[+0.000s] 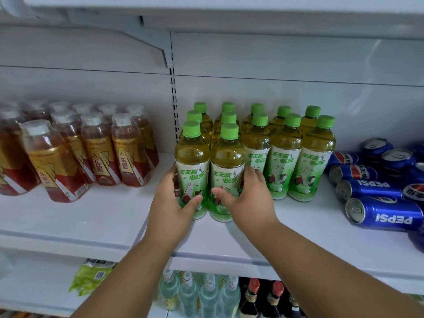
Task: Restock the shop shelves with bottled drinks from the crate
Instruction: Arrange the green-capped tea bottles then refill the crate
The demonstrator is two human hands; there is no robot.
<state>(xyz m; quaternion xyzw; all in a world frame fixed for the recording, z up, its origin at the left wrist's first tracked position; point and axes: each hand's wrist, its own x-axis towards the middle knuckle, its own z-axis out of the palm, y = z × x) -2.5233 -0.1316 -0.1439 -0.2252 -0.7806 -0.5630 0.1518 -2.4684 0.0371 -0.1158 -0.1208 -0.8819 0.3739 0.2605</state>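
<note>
Two green-capped green tea bottles stand upright side by side at the front of the white shelf (110, 216). My left hand (172, 198) wraps the left green tea bottle (192, 157) from its left side, thumb across the label. My right hand (247, 198) grips the right green tea bottle (227, 161) from its right side, thumb on the lower label. Both bottles rest on the shelf, touching each other. Behind and to the right stand several more identical green tea bottles (284, 152) in rows. The crate is out of view.
Several amber drinks with gold and red labels (98, 150) fill the shelf's left part. Blue Pepsi cans (385, 212) lie on their sides at the right. Below, a lower shelf holds clear bottles (206, 297), dark bottles (273, 299) and a green packet (91, 276).
</note>
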